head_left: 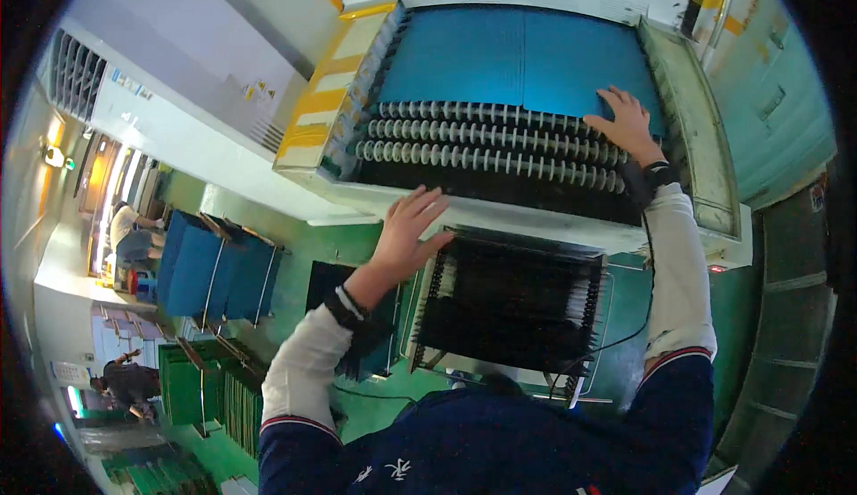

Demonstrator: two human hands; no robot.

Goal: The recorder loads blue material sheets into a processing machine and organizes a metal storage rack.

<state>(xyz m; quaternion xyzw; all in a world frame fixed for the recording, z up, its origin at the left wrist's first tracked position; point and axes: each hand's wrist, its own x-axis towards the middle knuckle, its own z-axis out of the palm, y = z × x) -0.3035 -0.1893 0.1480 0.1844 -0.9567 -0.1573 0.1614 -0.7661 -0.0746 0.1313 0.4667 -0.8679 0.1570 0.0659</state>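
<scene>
Two blue panels lie side by side on a roller conveyor whose rows of white discs show at the near end. Over the near right part of the right-hand blue panel is my right hand, fingers spread, holding nothing; whether it touches the panel I cannot tell. My left hand hangs in the air just short of the machine's front edge, open, with its fingers stretched out. Below the conveyor, in front of me, stands a rack filled with dark panels between rows of bristle-like pins.
White machine rails flank the conveyor. A smaller dark stack stands left of the rack. Further left are carts of blue panels and green panels, with two people beyond. A thin cable runs from my right wrist.
</scene>
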